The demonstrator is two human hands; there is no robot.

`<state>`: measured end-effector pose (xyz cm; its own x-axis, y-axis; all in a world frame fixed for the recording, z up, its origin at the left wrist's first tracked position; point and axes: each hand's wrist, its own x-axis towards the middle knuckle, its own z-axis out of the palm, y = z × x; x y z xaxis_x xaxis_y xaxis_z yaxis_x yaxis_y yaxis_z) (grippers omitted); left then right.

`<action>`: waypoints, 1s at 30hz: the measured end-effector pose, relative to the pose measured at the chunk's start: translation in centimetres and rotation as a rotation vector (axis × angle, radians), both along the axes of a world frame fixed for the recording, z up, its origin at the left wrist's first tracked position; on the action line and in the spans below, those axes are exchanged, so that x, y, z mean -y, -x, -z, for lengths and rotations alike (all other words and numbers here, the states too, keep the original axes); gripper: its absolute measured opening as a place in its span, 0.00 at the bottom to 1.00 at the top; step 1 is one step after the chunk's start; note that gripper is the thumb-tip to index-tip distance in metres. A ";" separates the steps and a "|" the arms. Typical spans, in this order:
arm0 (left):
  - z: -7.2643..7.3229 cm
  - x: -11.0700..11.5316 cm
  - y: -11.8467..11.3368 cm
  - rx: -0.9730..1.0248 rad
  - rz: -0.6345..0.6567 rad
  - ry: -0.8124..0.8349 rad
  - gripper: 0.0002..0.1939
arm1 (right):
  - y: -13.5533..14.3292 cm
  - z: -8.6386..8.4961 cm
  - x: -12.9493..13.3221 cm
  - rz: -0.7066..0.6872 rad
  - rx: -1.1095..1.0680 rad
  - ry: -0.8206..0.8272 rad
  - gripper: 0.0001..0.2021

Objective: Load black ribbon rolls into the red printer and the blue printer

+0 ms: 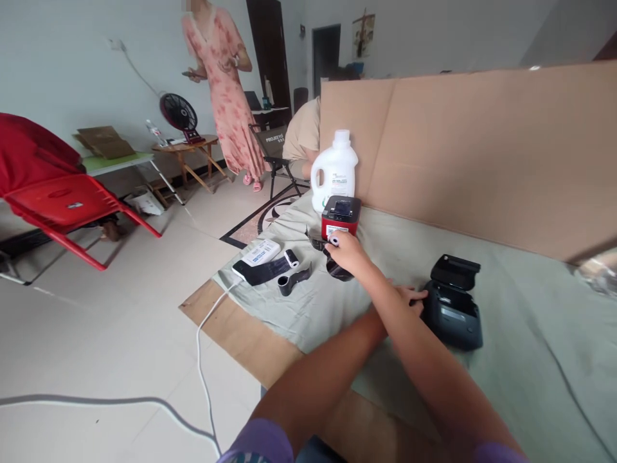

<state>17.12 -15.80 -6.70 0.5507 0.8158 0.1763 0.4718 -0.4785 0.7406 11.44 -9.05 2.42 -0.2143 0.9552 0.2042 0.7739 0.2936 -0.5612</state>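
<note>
Black, lid raised, a printer-like device (pixel 456 316) sits on the cloth-covered desk (pixel 525 308), the left hand (pixel 412 299) at its side, that grip unclear; the right hand's (pixel 351 253) grip holds a white-cored roll (pixel 334 240) before a red box (pixel 340 217); "PROJEEYO" marks a chair (pixel 272 139); the white jug's (pixel 340 168) label is too small to read.

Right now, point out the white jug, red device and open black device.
White jug (pixel 337 167): head view, body.
Red device (pixel 342 211): head view, black top.
Open black device (pixel 453 326): head view, main body.
</note>
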 end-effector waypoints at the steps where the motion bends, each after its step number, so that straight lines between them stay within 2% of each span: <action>1: -0.1 -0.1 0.0 -0.029 0.008 0.021 0.21 | 1.1 0.4 -0.3 -0.016 0.098 0.028 0.07; 4: -0.5 -0.3 0.2 -0.091 0.029 0.056 0.22 | 2.9 1.5 -0.7 -0.054 0.281 0.119 0.10; 7: -0.9 -0.4 0.5 -0.097 0.042 0.046 0.22 | 2.9 1.8 -0.4 -0.050 0.325 0.147 0.11; 9: -1.0 -0.3 0.6 -0.093 0.044 0.042 0.23 | 2.4 1.4 0.1 -0.013 0.320 0.084 0.13; 11: -1.1 -0.1 0.6 -0.090 0.053 0.036 0.23 | 2.2 0.6 1.0 -0.034 0.243 -0.080 0.15; 13: -1.3 0.2 0.6 -0.084 0.051 0.018 0.24 | 2.5 -0.1 2.3 -0.200 0.107 -0.267 0.16; 15: -1.6 0.5 0.6 -0.085 0.022 -0.009 0.23 | 3.4 -0.5 3.8 -0.464 0.008 -0.357 0.18; 17: -1.8 0.7 0.6 -0.090 -0.002 -0.047 0.23 | 4.5 -0.2 5.3 -0.679 0.009 -0.347 0.20; 20: -2.0 1.1 0.6 -0.109 0.000 -0.109 0.24 | 5.8 1.0 6.5 -0.798 0.107 -0.318 0.16; 23: -2.0 1.4 0.5 -0.141 -0.001 -0.171 0.24 | 5.7 2.1 6.3 -0.755 0.027 -0.269 0.09; 27: -1.4 1.4 0.1 -0.148 -0.024 -0.241 0.24 | 3.0 2.4 5.8 -0.479 -0.572 -0.091 0.05; 30: -0.9 0.9 -0.3 -0.059 -0.068 -0.220 0.20 | -0.8 2.2 6.6 -0.221 -0.937 0.061 0.11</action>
